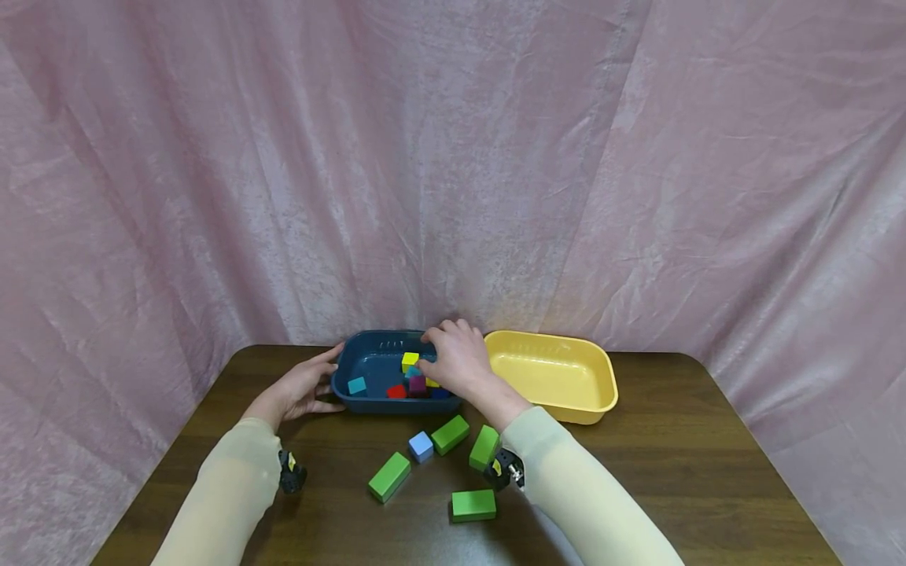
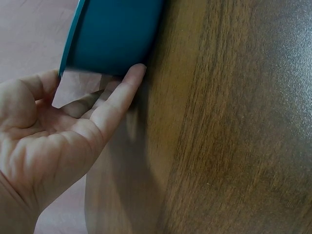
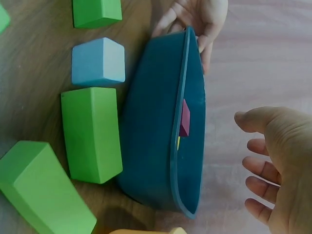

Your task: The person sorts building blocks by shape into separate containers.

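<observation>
A dark blue bin stands at the back of the table, with several small coloured blocks in it, among them a yellow block, a red block, a purple block and a teal block. My left hand touches the bin's left end with fingers spread; in the left wrist view, the thumb meets the rim and a straight finger reaches the lower wall. Above the bin's right end hovers my right hand, its fingers loosely bent and apart, holding nothing in the right wrist view.
A yellow bin stands right of the blue one. In front lie several green blocks, including one green block nearest me, and a light blue cube. A pink curtain hangs behind the wooden table.
</observation>
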Demonstrator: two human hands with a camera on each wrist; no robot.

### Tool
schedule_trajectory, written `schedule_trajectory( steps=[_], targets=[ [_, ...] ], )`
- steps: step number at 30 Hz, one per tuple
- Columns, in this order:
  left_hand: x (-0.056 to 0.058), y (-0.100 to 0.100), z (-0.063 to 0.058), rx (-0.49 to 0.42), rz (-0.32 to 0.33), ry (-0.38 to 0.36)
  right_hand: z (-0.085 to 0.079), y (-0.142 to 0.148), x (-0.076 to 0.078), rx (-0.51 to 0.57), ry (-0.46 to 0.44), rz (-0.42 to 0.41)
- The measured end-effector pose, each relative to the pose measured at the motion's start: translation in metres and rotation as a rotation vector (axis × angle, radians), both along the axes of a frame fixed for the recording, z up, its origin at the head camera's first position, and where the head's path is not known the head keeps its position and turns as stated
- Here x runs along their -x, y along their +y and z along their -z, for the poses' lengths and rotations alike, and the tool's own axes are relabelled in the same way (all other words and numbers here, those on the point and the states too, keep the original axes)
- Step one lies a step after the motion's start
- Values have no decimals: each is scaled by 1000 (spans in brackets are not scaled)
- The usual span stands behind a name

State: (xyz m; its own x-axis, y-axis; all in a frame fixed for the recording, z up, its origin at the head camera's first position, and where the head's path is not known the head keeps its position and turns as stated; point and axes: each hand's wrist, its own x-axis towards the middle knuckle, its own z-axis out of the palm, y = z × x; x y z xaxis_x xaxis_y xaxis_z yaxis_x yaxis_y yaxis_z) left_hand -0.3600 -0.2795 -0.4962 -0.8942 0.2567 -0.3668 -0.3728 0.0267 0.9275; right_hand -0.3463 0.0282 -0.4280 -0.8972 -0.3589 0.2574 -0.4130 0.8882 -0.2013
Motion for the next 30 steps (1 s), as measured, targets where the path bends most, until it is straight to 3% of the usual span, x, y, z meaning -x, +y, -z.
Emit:
schedule_trajectory(
  steps=[30],
  targets=[
    [-1,-6,2,20,-4,7,3,25,-23,30,76,-83]
  ],
)
